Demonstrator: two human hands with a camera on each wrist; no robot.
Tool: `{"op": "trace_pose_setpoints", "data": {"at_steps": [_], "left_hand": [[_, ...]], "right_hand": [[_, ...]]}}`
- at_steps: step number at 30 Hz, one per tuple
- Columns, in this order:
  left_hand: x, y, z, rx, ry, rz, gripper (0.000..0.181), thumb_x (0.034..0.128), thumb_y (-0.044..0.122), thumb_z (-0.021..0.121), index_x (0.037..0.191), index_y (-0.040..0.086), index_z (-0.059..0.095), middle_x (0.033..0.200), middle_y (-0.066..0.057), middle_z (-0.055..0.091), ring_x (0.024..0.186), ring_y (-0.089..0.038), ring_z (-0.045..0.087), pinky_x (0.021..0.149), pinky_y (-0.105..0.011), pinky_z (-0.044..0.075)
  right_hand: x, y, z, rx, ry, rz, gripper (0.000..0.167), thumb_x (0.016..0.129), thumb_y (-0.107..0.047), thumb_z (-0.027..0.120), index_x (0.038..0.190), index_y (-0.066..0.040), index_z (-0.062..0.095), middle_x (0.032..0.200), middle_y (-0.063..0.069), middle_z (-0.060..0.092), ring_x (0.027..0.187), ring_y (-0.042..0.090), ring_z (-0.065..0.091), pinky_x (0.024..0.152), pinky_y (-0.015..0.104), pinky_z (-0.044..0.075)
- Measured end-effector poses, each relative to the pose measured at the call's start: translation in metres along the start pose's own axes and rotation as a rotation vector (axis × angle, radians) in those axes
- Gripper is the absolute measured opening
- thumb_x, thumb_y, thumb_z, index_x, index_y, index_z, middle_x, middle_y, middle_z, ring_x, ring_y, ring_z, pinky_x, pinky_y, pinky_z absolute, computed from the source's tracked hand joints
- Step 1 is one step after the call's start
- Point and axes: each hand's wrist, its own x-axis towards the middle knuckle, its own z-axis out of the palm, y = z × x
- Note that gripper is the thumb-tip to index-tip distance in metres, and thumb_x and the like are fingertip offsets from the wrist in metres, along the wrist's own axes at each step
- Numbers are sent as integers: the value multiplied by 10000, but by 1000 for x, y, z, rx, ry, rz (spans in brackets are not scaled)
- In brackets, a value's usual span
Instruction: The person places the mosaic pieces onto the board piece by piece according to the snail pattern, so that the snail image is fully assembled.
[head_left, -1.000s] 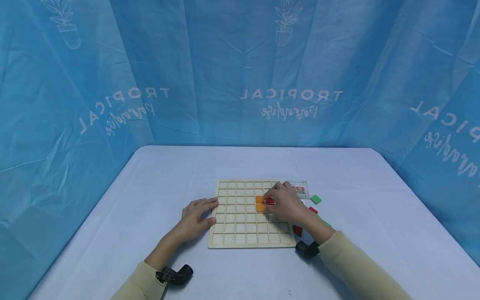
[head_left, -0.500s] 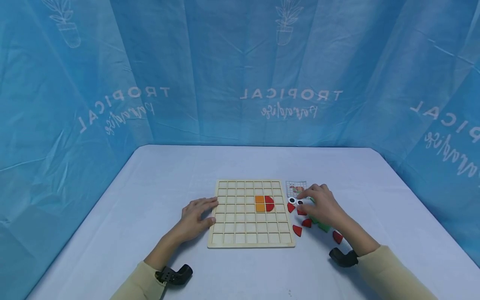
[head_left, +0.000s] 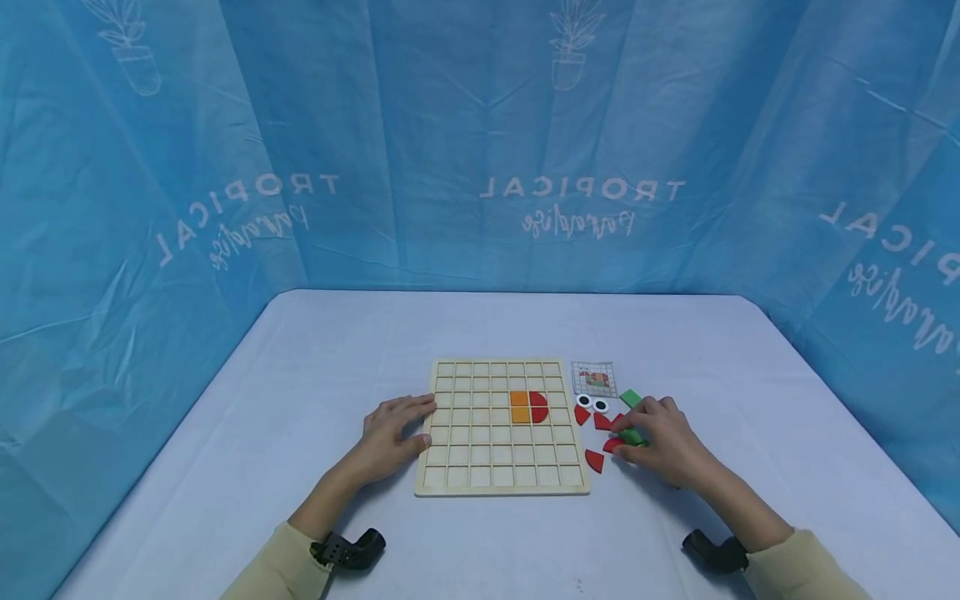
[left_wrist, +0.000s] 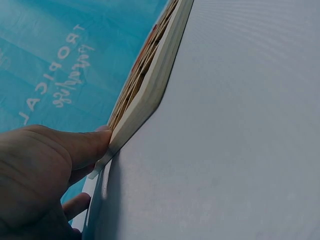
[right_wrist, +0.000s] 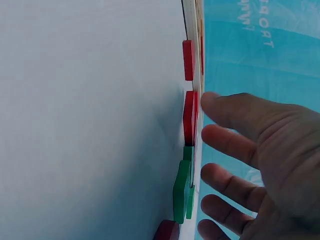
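Note:
A square wooden grid board (head_left: pixel 480 457) lies on the table. Two orange square tiles (head_left: pixel 520 407) and two red quarter-round tiles (head_left: pixel 538 407) sit in its cells, right of the middle. My left hand (head_left: pixel 392 435) rests at the board's left edge, its thumb touching the rim in the left wrist view. Just above the loose pieces to the right of the board hovers my right hand (head_left: pixel 667 442), fingers apart and holding nothing. Nearest its fingertips are a red quarter-round piece (head_left: pixel 612 445) and green pieces (head_left: pixel 632 436), partly hidden by the hand.
Two white eye pieces (head_left: pixel 592 403) lie beside the board, below a small printed pattern card (head_left: pixel 593 379). More red pieces (head_left: pixel 595 461) are scattered nearby, and a green piece (head_left: pixel 631 398) lies farther back. A blue curtain (head_left: pixel 487 150) hangs behind the white table (head_left: pixel 360 342).
My right hand has left the red tiles on the board and moved right, past the eye pieces, then nearer to me over the loose pieces. The left hand stays put.

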Motion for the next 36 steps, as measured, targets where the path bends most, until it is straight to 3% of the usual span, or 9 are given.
{"op": "trace_pose_setpoints", "data": {"at_steps": [10, 22, 28, 36], "left_hand": [[0, 0, 0, -4, 0, -2, 489, 888, 167, 638, 1349, 64, 512, 1469, -82, 437, 1368, -372, 257, 1079, -597, 90], [1, -1, 1, 10, 0, -1, 490, 893, 179, 636, 1354, 73, 510, 1474, -82, 431, 1370, -373, 257, 1079, -600, 94], [0, -1, 0, 8, -4, -3, 486, 897, 190, 632, 1354, 79, 510, 1475, -81, 427, 1367, -378, 255, 1075, -602, 94], [0, -1, 1, -6, 4, -5, 493, 889, 181, 639, 1355, 81, 509, 1472, -81, 432, 1365, -370, 258, 1076, -595, 89]], "right_hand": [[-2, 6, 6, -63, 3, -13, 294, 659, -286, 844, 930, -232, 744, 1030, 54, 581, 999, 231, 435, 730, 354, 432], [2, 2, 5, -27, 52, -34, 302, 667, -252, 842, 944, -199, 735, 1004, 44, 579, 999, 227, 427, 707, 319, 427], [15, -13, 0, 29, 75, -101, 293, 704, -235, 822, 975, -195, 719, 1023, 35, 604, 1005, 208, 432, 719, 316, 419], [46, -52, 2, 93, 41, -176, 217, 763, -227, 779, 970, -221, 713, 1068, 31, 601, 1039, 215, 418, 791, 378, 400]]}}
